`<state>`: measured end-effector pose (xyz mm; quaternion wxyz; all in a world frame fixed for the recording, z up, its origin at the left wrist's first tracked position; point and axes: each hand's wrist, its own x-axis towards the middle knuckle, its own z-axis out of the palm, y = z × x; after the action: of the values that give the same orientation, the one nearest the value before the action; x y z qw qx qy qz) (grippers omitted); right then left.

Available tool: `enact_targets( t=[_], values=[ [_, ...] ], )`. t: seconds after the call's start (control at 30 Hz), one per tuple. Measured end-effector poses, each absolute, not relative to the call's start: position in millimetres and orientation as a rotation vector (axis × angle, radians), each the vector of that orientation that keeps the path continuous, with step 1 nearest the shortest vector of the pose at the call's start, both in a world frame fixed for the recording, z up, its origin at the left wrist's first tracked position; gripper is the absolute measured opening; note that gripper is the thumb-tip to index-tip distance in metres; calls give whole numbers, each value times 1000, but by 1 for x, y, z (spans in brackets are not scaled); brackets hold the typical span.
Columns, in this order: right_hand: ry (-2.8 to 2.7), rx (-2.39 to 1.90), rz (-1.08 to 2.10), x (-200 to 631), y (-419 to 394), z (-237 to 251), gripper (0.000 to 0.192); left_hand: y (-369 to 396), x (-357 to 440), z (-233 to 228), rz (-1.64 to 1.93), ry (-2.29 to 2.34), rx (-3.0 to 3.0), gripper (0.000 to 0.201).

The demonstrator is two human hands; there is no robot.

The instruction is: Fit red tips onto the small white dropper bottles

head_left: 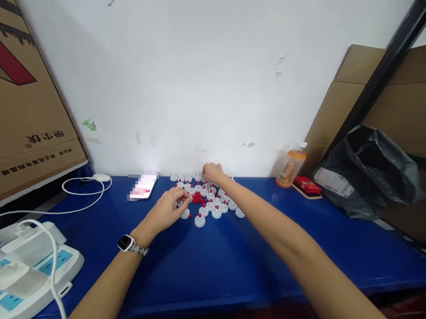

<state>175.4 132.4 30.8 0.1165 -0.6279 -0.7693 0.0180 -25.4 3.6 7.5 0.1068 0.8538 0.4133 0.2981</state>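
Note:
Many round white plastic caps point(199, 220) lie in a cluster on the blue table, most with a small red tip standing up from the middle. A loose pile of small red pieces point(197, 198) sits among them. At the left side of the pile, my left hand point(170, 204) has its thumb and forefinger closed together beside the caps; what they pinch is too small to tell. My right hand point(212, 172) reaches over the back of the cluster near the wall, fingers curled downward. Its fingertips and anything in them are hidden.
A lit phone point(146, 185) lies left of the caps. White cables run to a power strip point(62, 270) at front left. On the right stand an orange drink bottle point(291, 166), a red box point(307, 185) and a dark plastic bag point(371, 171). The wall point(202, 84) closes off the back.

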Motion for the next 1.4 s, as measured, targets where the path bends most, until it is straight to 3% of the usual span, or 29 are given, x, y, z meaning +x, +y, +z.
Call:
enact_targets(
  t=[0.2, 0.3, 0.37, 0.5, 0.57, 0.77, 0.97, 1.1, 1.27, 1.4],
  values=[
    [-2162, -1698, 31, 180, 94, 48, 20, 3, -27, 10, 1041, 1266, 2516, 25],
    [-2047, -1375, 309, 178, 49, 56, 15, 0, -26, 11, 1201, 1293, 2539, 48],
    [-2019, -1176, 554, 173, 21, 56, 11, -1, -25, 10, 1137, 1257, 2576, 55],
    [-1939, -1103, 692, 164, -10, 44, 11, 0, -30, 10, 835, 1182, 2572, 42],
    [-1930, -1162, 566, 162, -17, 37, 17, 4, -35, 10, 830, 1208, 2536, 43],
    [-2386, -1277, -291, 153, -32, 13, 22, 12, -46, 12, 1029, 1313, 2590, 45],
    [-2500, -1306, -384, 143, -29, -1, 21, 6, -38, 14, 962, 1308, 2653, 42],
    [-2425, -1253, -245, 149, -23, 0, 15, 7, -36, 10, 990, 1275, 2645, 36],
    [-1899, -1150, 383, 166, -14, 10, 8, 0, -30, 10, 989, 1291, 2488, 38],
    [-1499, -991, 646, 172, -10, 13, 18, -10, -18, 12, 895, 1292, 2449, 30]
  ],
)
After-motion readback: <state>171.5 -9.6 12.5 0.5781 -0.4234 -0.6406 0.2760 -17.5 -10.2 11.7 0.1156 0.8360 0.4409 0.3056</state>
